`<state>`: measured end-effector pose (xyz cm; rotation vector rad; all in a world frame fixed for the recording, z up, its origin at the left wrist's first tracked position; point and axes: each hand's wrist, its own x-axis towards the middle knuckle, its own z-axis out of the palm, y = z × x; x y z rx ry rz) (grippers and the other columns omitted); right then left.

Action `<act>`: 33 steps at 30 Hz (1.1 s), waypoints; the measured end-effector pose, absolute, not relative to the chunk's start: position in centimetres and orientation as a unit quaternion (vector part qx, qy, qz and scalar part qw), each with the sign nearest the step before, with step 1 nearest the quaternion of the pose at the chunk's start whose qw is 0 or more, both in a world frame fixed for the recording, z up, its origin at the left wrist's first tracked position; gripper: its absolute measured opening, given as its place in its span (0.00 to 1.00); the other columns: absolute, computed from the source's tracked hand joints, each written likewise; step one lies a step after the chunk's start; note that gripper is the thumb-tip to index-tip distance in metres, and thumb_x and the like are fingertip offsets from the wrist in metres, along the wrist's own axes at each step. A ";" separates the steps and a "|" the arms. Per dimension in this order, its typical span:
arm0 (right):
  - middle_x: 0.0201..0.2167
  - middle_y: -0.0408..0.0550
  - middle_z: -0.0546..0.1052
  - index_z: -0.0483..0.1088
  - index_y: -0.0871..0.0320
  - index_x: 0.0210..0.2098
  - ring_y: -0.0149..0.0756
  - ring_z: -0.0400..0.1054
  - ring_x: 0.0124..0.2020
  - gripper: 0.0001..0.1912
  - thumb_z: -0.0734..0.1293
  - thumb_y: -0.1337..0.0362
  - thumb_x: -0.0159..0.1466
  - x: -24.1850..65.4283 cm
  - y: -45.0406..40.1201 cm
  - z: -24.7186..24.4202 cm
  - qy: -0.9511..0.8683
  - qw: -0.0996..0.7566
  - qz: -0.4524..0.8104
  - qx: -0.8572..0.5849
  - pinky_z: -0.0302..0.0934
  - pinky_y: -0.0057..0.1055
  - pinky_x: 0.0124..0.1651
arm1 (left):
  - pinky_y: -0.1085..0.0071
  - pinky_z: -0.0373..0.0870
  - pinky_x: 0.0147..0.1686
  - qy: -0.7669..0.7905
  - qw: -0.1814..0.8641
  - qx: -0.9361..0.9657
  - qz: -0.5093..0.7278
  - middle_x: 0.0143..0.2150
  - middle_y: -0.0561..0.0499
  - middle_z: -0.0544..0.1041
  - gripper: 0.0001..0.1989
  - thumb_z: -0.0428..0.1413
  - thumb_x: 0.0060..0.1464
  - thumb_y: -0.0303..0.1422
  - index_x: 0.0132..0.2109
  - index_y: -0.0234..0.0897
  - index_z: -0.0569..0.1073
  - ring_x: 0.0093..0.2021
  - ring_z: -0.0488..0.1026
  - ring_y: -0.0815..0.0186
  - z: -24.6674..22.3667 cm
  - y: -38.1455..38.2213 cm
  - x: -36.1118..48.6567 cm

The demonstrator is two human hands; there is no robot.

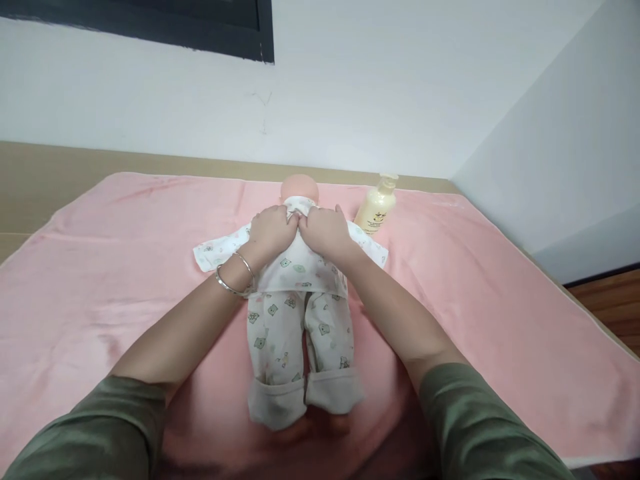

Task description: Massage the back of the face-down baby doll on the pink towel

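Note:
A baby doll [299, 189] lies stretched out on a pink blanket [500, 300], its bald head at the far end and its feet towards me. It wears a white printed shirt [305, 270] with the sleeves spread to both sides. Its matching printed trousers [327, 327] have turned-up cuffs. My left hand [274, 230], with a silver bangle at the wrist, is closed at the shirt just below the collar. Right beside it, my right hand [325, 230] is closed on the same part of the shirt. The fingertips meet at the middle, where the cloth bunches slightly.
A pale yellow pump bottle [375, 207] stands on the blanket to the right of the doll's head, close to the right sleeve. Behind the blanket runs a tan surface edge [200, 163] along a white wall [350, 87]. A dark frame [200, 27] is at the upper left.

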<state>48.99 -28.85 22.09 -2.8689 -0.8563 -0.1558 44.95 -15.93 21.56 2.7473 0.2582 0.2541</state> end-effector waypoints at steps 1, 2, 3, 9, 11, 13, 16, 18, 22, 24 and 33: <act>0.49 0.64 0.82 0.76 0.61 0.49 0.56 0.75 0.52 0.24 0.51 0.58 0.74 49.7 -29.1 22.0 -0.277 0.100 -0.037 -0.955 0.51 0.59 0.70 | 0.55 0.69 0.57 0.080 0.159 0.979 0.103 0.54 0.34 0.80 0.23 0.41 0.67 0.38 0.50 0.32 0.77 0.56 0.76 0.47 21.6 -16.4 44.7; 0.51 0.62 0.81 0.75 0.60 0.51 0.56 0.74 0.54 0.24 0.51 0.56 0.74 50.5 -29.4 21.9 -0.270 0.127 -0.021 -0.954 0.52 0.58 0.69 | 0.54 0.68 0.59 0.069 0.137 0.981 0.116 0.53 0.33 0.80 0.22 0.41 0.67 0.36 0.50 0.31 0.77 0.56 0.76 0.46 21.6 -16.9 44.5; 0.53 0.61 0.81 0.74 0.59 0.52 0.56 0.74 0.55 0.24 0.52 0.54 0.74 51.2 -29.6 21.9 -0.264 0.149 -0.004 -0.953 0.54 0.57 0.68 | 0.54 0.67 0.60 0.060 0.122 0.983 0.125 0.53 0.32 0.80 0.21 0.42 0.66 0.34 0.50 0.30 0.77 0.57 0.75 0.46 21.6 -17.3 44.3; 0.54 0.65 0.79 0.71 0.65 0.56 0.56 0.72 0.57 0.29 0.49 0.51 0.76 50.6 -29.4 21.7 -0.240 0.122 -0.017 -0.963 0.48 0.59 0.71 | 0.58 0.72 0.52 0.076 0.174 0.977 0.099 0.52 0.34 0.81 0.21 0.44 0.65 0.37 0.49 0.32 0.77 0.52 0.77 0.48 21.7 -16.6 44.8; 0.53 0.68 0.80 0.71 0.67 0.56 0.55 0.73 0.56 0.26 0.50 0.56 0.76 49.3 -28.9 21.8 -0.255 0.078 -0.055 -0.962 0.47 0.55 0.72 | 0.59 0.72 0.50 0.081 0.219 0.969 0.077 0.52 0.36 0.81 0.22 0.43 0.64 0.40 0.49 0.34 0.78 0.51 0.78 0.49 21.5 -15.3 45.4; 0.51 0.69 0.80 0.72 0.68 0.54 0.54 0.74 0.54 0.24 0.51 0.60 0.75 48.3 -28.4 21.9 -0.280 0.045 -0.086 -0.955 0.46 0.52 0.72 | 0.59 0.72 0.49 0.090 0.257 0.961 0.054 0.52 0.37 0.82 0.24 0.41 0.65 0.42 0.47 0.36 0.78 0.51 0.78 0.49 21.3 -14.1 46.0; 0.50 0.68 0.81 0.73 0.69 0.53 0.54 0.74 0.54 0.23 0.52 0.62 0.74 48.5 -28.4 22.1 -0.285 0.055 -0.087 -0.953 0.46 0.51 0.72 | 0.57 0.72 0.51 0.112 0.267 0.956 0.034 0.54 0.37 0.81 0.25 0.39 0.65 0.42 0.48 0.36 0.78 0.53 0.78 0.47 21.2 -13.6 46.3; 0.51 0.66 0.81 0.74 0.67 0.53 0.54 0.74 0.54 0.25 0.53 0.58 0.74 49.7 -29.0 22.2 -0.267 0.103 -0.041 -0.957 0.50 0.51 0.70 | 0.55 0.71 0.54 0.117 0.230 0.965 0.046 0.56 0.35 0.80 0.25 0.39 0.65 0.40 0.50 0.34 0.77 0.55 0.77 0.46 21.4 -14.2 45.9; 0.54 0.63 0.81 0.76 0.62 0.50 0.54 0.73 0.56 0.32 0.49 0.46 0.75 52.3 -30.6 22.2 -0.219 0.200 0.052 -0.954 0.57 0.47 0.65 | 0.53 0.67 0.61 0.073 0.124 0.986 0.090 0.54 0.30 0.79 0.23 0.41 0.64 0.33 0.51 0.27 0.77 0.57 0.76 0.45 22.1 -16.3 44.5; 0.55 0.64 0.80 0.76 0.62 0.50 0.55 0.72 0.58 0.34 0.48 0.45 0.76 52.7 -30.8 22.1 -0.216 0.199 0.054 -0.954 0.53 0.51 0.68 | 0.54 0.69 0.60 0.063 0.116 0.988 0.086 0.53 0.31 0.80 0.22 0.42 0.63 0.32 0.49 0.26 0.78 0.56 0.76 0.46 22.4 -16.7 44.2; 0.55 0.69 0.78 0.69 0.71 0.58 0.57 0.71 0.59 0.24 0.53 0.62 0.75 48.1 -28.3 22.5 -0.268 0.073 -0.054 -0.959 0.51 0.52 0.69 | 0.56 0.72 0.52 0.103 0.259 0.960 0.022 0.57 0.35 0.80 0.29 0.37 0.67 0.46 0.51 0.33 0.78 0.55 0.77 0.47 21.4 -13.7 46.2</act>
